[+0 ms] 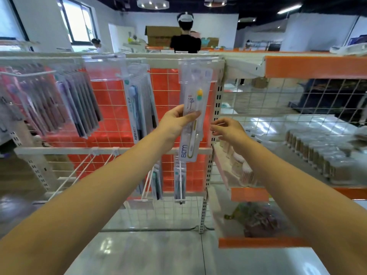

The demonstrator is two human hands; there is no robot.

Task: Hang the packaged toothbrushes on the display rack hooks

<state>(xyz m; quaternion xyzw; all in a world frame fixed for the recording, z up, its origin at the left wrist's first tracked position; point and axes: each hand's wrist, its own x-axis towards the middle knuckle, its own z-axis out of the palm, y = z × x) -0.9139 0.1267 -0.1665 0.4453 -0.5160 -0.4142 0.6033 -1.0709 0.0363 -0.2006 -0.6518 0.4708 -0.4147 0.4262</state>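
Left hand (174, 124) fingers (191, 116) pinch the yellow toothbrush pack (191, 120) at mid-length, its top at the upper-right hook (198, 60) behind a clear tag. Right hand (228, 130) hovers beside, loosely open, holding nothing. Advice: steady the pack's lower end, confirm the hang hole seats before release.
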